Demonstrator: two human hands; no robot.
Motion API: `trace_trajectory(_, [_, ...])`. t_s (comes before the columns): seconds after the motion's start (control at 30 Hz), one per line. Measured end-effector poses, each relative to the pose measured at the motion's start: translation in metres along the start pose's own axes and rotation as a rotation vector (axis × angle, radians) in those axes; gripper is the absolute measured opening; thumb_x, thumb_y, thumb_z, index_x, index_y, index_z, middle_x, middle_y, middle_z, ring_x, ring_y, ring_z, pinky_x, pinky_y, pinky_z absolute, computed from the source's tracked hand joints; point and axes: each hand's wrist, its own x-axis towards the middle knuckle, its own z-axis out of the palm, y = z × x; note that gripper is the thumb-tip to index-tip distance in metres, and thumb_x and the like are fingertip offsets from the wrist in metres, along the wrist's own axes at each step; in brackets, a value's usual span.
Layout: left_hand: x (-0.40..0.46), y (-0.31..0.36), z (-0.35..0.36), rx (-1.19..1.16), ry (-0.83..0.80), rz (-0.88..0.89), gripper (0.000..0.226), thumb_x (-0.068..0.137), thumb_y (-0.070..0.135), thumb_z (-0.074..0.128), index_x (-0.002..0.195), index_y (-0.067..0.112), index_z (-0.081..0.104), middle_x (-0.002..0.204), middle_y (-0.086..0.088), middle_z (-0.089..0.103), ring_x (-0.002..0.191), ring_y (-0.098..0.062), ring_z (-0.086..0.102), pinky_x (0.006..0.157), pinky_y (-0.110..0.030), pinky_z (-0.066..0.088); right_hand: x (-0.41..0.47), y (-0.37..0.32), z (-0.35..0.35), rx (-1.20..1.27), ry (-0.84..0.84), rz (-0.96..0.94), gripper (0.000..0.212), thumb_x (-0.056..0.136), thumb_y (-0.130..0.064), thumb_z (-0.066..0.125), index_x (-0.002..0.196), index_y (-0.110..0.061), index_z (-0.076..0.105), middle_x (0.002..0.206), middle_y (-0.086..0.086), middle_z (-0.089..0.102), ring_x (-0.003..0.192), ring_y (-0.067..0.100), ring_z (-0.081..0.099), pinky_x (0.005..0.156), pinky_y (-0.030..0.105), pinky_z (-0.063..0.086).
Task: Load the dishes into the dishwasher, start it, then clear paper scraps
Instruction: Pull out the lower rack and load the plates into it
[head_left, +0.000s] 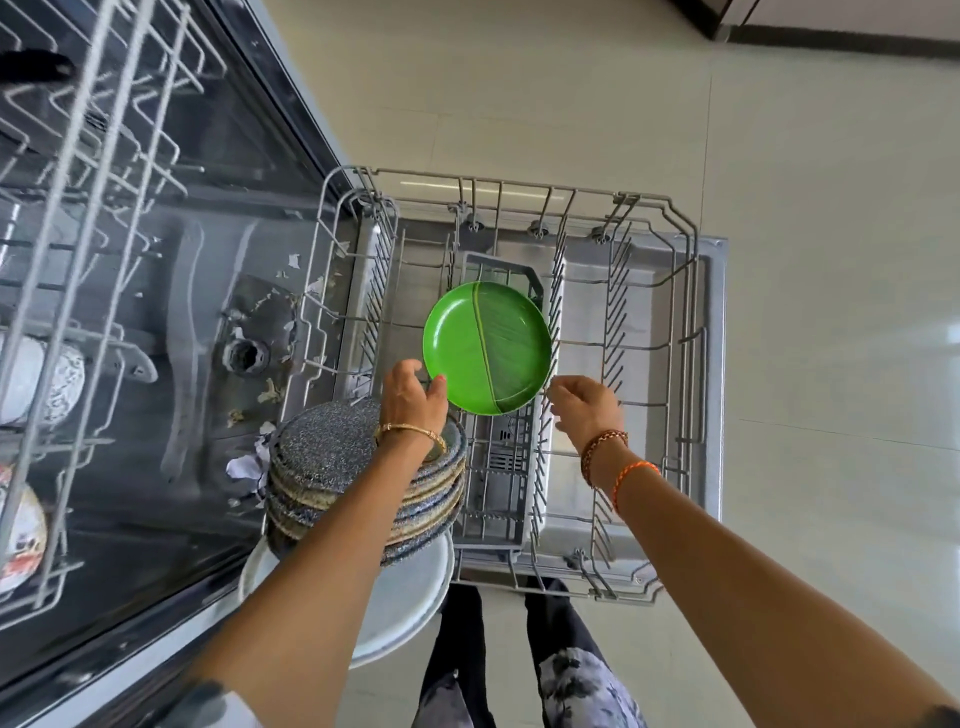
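A green plate (485, 347) is held above the pulled-out lower rack (680, 291) of the dishwasher, over the grey cutlery basket (498, 483) that sits in the rack. The plate's rim at about 8 o'clock is pinched by the left hand (413, 397), so that grip is clamped on the plate. The right hand (587, 408) is seen at about 4 o'clock of the plate, its fingers loosely curled and apart; the fingertips lie just beside the rim, and whether they touch it cannot be told.

A stack of speckled grey plates (332, 462) is found under the left forearm, at 7 o'clock of the green plate, and it rests on a larger white plate (405, 603) (only part of which is visible). A gold bangle (410, 431) is worn on the left wrist, and thread bands (605, 449) are worn on the right wrist.

Paper scraps (249, 465) are scattered on the floor of the dishwasher tub (156, 467), at 9 o'clock of the stack. The upper rack (93, 171) is seen at 10 o'clock, with patterned bowls (41, 384) loaded in it. The open dishwasher door (714, 364) lies under the lower rack, over a pale tiled floor (805, 156).
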Motion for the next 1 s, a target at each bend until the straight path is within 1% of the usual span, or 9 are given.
trace_trajectory(0.1, [0.019,-0.002,0.002,0.017,-0.032,0.013,0.050,0.090,0.018,0.056,0.134,0.002,0.038,0.138,-0.015,0.041,0.124,-0.027,0.041,0.096,-0.029,0.033,0.015,0.002,0.012,0.084,-0.123,0.113,0.014,0.090,-0.010,0.051,0.100,-0.008,0.062,0.088,0.012,0.062,0.082,0.024,0.057,0.090,0.043,0.050])
trace_trajectory(0.23, [0.061,-0.007,0.016,0.071,-0.050,0.017,0.062,0.087,0.015,0.060,0.140,0.002,0.030,0.145,-0.014,0.035,0.132,-0.029,0.035,0.106,-0.032,0.028,0.051,0.008,0.032,0.035,-0.209,0.120,0.037,0.088,-0.011,0.056,0.124,-0.004,0.053,0.087,0.009,0.058,0.080,0.024,0.056,0.090,0.043,0.050])
trace_trajectory(0.33, [0.083,-0.011,0.030,0.081,-0.102,-0.043,0.062,0.089,0.019,0.060,0.140,0.003,0.030,0.143,-0.015,0.038,0.130,-0.031,0.038,0.105,-0.034,0.030,0.070,0.014,0.039,0.156,-0.232,0.179,0.038,0.089,-0.008,0.055,0.127,-0.003,0.049,0.076,0.004,0.054,0.067,0.019,0.053,0.066,0.031,0.048])
trace_trajectory(0.43, [0.090,-0.014,0.038,0.211,-0.098,-0.005,0.037,0.091,0.015,0.055,0.123,-0.003,0.047,0.127,-0.022,0.052,0.116,-0.035,0.050,0.090,-0.038,0.040,0.072,0.022,0.039,0.282,-0.248,0.244,0.032,0.091,-0.006,0.053,0.123,-0.001,0.051,0.073,0.004,0.051,0.062,0.015,0.049,0.057,0.025,0.042])
trace_trajectory(0.63, [0.079,-0.015,0.014,0.226,0.052,0.248,0.017,0.088,0.001,0.054,0.103,-0.004,0.058,0.098,-0.022,0.062,0.094,-0.032,0.059,0.079,-0.037,0.044,0.056,0.023,0.026,0.317,-0.235,0.222,0.015,0.096,-0.017,0.047,0.107,-0.008,0.052,0.093,0.010,0.058,0.069,0.017,0.054,0.067,0.032,0.048])
trace_trajectory(0.73, [0.068,-0.015,-0.009,0.095,0.115,0.350,0.021,0.087,-0.001,0.053,0.108,-0.002,0.058,0.098,-0.020,0.062,0.087,-0.031,0.060,0.073,-0.035,0.044,0.048,0.006,0.017,0.489,-0.195,0.301,0.035,0.097,-0.041,0.040,0.100,-0.009,0.053,0.103,0.013,0.054,0.077,0.021,0.055,0.072,0.036,0.049])
trace_trajectory(0.83, [0.053,-0.014,-0.020,-0.004,0.135,0.547,0.028,0.081,-0.010,0.055,0.107,0.000,0.059,0.101,-0.017,0.063,0.084,-0.024,0.057,0.074,-0.031,0.045,0.039,-0.008,0.008,0.623,-0.247,0.344,0.063,0.090,-0.059,0.034,0.126,-0.009,0.047,0.117,0.013,0.052,0.097,0.028,0.056,0.072,0.041,0.050])
trace_trajectory(0.9, [0.044,-0.016,-0.021,-0.053,0.136,0.737,0.037,0.074,-0.018,0.053,0.102,0.005,0.057,0.097,-0.017,0.062,0.084,-0.019,0.055,0.075,-0.029,0.047,0.034,-0.013,0.002,0.708,-0.275,0.364,0.067,0.086,-0.064,0.037,0.125,-0.010,0.045,0.113,0.012,0.054,0.095,0.028,0.058,0.070,0.042,0.051])
trace_trajectory(1.0, [0.041,-0.027,-0.016,-0.045,0.107,0.981,0.032,0.071,-0.010,0.042,0.094,0.011,0.046,0.093,-0.012,0.056,0.085,-0.016,0.052,0.076,-0.019,0.046,0.030,-0.011,-0.004,0.677,-0.300,0.345,0.047,0.085,-0.051,0.052,0.111,-0.011,0.051,0.092,0.008,0.056,0.078,0.020,0.060,0.056,0.032,0.054])
